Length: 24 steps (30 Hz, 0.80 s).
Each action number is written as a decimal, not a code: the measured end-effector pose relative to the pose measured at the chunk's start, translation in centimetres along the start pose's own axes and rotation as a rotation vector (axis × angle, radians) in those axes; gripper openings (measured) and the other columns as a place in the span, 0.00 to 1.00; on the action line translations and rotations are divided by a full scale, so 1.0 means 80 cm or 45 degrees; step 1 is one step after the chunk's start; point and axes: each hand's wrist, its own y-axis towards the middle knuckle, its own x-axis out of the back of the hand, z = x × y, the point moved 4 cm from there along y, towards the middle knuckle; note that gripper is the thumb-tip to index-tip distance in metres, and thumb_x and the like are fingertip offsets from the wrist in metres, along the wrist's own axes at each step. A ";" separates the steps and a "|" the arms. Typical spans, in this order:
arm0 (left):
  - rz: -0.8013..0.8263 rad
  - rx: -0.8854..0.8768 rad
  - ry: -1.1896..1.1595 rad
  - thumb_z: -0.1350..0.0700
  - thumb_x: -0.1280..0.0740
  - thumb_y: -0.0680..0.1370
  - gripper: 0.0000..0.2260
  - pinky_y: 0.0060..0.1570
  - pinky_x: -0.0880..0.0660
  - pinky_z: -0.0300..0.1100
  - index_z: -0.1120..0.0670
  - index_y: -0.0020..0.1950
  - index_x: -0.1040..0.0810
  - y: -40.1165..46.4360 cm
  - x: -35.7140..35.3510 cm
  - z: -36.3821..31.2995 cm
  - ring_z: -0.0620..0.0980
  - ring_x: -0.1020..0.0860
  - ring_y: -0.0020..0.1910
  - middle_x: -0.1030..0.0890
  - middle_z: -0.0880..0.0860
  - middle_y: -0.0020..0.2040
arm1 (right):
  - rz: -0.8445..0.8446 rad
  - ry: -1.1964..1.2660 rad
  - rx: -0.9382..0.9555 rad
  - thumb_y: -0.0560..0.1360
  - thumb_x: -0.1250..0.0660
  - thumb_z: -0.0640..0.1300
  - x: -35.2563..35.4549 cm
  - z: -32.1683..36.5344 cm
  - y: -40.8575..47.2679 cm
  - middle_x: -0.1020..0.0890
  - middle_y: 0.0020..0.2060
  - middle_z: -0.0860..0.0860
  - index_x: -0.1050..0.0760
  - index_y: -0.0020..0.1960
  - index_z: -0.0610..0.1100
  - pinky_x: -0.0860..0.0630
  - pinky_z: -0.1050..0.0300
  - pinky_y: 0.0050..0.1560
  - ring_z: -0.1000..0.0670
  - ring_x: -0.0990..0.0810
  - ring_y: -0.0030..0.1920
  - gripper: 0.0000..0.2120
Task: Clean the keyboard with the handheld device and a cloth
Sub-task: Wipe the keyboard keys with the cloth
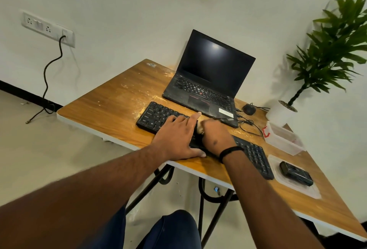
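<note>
A black keyboard (156,115) lies slantwise across the wooden table (111,107). My left hand (176,137) lies flat on its middle keys, fingers straight and spread, thumb at the front edge. My right hand (216,135) sits just to the right of it, fingers curled round a bunched beige cloth (199,128) that presses on the keys. Only a small fold of the cloth shows between the two hands. The black handheld device (296,173) lies on a clear lid (309,191) at the right, apart from both hands.
An open black laptop (208,81) stands behind the keyboard, with a mouse (249,109) and cables to its right. A clear plastic box (284,137) and a potted plant (325,54) sit at the right. Pale dust streaks mark the tabletop's left and middle.
</note>
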 end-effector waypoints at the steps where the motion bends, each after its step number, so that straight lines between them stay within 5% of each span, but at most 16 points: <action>1: -0.001 -0.003 -0.011 0.23 0.39 0.69 0.54 0.73 0.38 0.53 0.54 0.82 0.55 0.000 0.001 0.000 0.52 0.29 0.67 0.24 0.51 0.67 | 0.022 -0.020 0.010 0.77 0.34 0.38 -0.005 0.007 -0.005 0.20 0.52 0.44 0.23 0.54 0.41 0.22 0.52 0.51 0.44 0.20 0.50 0.07; 9: 0.013 -0.008 -0.055 0.25 0.36 0.70 0.53 0.73 0.38 0.54 0.52 0.82 0.56 0.000 -0.003 0.001 0.52 0.29 0.67 0.24 0.50 0.67 | 0.162 -0.067 0.082 0.77 0.32 0.41 0.006 0.014 -0.035 0.20 0.50 0.46 0.23 0.56 0.42 0.24 0.55 0.49 0.47 0.24 0.45 0.08; 13: 0.003 -0.002 -0.027 0.22 0.39 0.69 0.54 0.74 0.38 0.55 0.52 0.82 0.55 0.000 0.000 0.000 0.52 0.29 0.68 0.24 0.51 0.68 | -0.040 0.013 -0.059 0.76 0.34 0.36 0.014 -0.004 -0.029 0.20 0.53 0.43 0.23 0.55 0.41 0.22 0.52 0.52 0.44 0.21 0.52 0.08; 20: -0.015 -0.030 -0.054 0.32 0.34 0.71 0.50 0.73 0.38 0.54 0.52 0.82 0.57 0.000 -0.002 0.002 0.52 0.29 0.68 0.24 0.51 0.68 | 0.056 -0.064 0.039 0.79 0.34 0.41 -0.015 0.015 -0.064 0.23 0.58 0.44 0.24 0.61 0.42 0.23 0.50 0.59 0.44 0.23 0.57 0.11; 24: -0.015 -0.030 -0.038 0.25 0.36 0.70 0.52 0.73 0.38 0.55 0.52 0.82 0.54 -0.001 0.003 -0.001 0.52 0.29 0.68 0.26 0.51 0.70 | 0.140 0.054 0.028 0.77 0.33 0.40 0.008 -0.005 -0.062 0.19 0.55 0.45 0.21 0.61 0.43 0.21 0.50 0.56 0.45 0.20 0.54 0.13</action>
